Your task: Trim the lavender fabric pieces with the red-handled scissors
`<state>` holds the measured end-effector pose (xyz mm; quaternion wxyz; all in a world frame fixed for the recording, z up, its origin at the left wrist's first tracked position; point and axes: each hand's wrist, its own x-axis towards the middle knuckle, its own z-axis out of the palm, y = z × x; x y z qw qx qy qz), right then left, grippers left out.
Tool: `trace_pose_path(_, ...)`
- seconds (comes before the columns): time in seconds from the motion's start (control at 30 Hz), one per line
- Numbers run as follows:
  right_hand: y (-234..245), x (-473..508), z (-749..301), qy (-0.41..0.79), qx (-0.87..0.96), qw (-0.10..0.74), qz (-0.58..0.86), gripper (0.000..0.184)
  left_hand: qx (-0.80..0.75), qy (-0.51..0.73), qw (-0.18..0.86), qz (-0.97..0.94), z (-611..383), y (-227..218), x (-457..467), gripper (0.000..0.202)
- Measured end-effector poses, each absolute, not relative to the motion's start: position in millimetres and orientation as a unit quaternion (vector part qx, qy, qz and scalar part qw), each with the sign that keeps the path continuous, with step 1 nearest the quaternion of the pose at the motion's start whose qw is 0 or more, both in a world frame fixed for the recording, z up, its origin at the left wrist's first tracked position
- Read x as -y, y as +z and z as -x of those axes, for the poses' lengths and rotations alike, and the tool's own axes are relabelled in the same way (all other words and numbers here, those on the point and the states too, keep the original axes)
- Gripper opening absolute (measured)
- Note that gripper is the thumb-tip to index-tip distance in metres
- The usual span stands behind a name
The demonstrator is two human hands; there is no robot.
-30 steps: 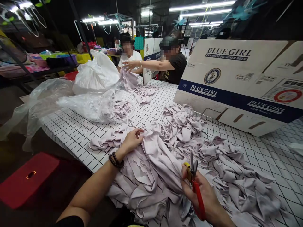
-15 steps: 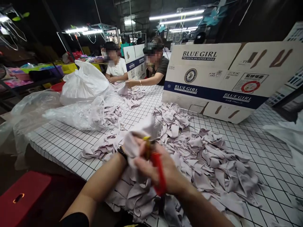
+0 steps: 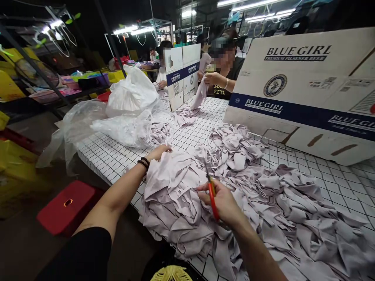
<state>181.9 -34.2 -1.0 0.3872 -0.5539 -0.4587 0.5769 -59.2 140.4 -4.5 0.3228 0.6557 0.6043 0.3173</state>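
Left hand [image 3: 159,152] back on cloth pile [image 3: 175,195]

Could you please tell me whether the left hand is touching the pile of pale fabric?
Touching. The head view shows the left hand resting on the pale fabric pile, with no gap between them.

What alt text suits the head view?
The person's right hand holds red-handled metal scissors over a heap of pale lilac fabric pieces on a white grid-lined table; the left hand rests on the heap. A white cardboard Blue Girl box stands behind.
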Motion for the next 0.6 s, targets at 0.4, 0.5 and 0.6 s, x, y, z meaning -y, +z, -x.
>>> trace_pose_path(0.4, -13, 44, -122, 0.402, 0.652, 0.222, 0.604, 0.016, -0.629, 0.243, 0.529, -0.516, 75, -4, 2, 0.043)
trace_pose_path(0.5, -14, 53, -119, 0.400, 0.652, 0.218, 0.606, 0.028, -0.630, 0.249, 0.561, -0.475, 69, -19, 31, 0.040)
trace_pose_path(0.6, -25, 64, -110, 0.384, 0.657, 0.241, 0.602, 0.026, -0.632, 0.283, 0.575, -0.436, 70, -31, 42, 0.040)
